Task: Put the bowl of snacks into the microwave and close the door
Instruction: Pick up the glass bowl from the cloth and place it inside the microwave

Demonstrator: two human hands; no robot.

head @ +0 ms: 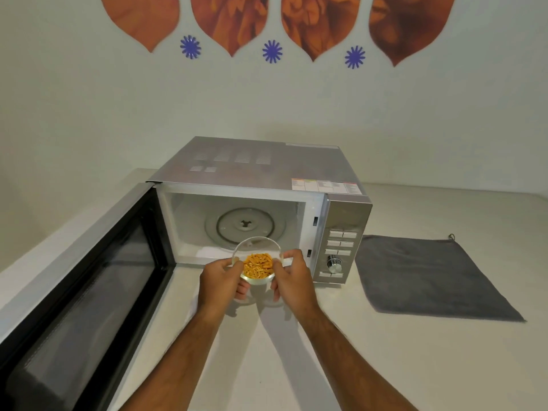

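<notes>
Head view: black-framed microwave door [89,280] swung wide at left. Your left hand [219,280] and right hand [292,277] pinch opposite rims of the clear glass bowl of orange snack sticks [257,264], held upright, round so no long axis, just before the silver microwave [267,173] mouth. Glass turntable [244,225] lies straight ahead; grey cloth [430,277] right.

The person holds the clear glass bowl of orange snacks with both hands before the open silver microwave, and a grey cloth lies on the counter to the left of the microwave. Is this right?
Not quite. The head view shows the grey cloth on the right of the silver microwave, not the left. The rest is correct.
</notes>
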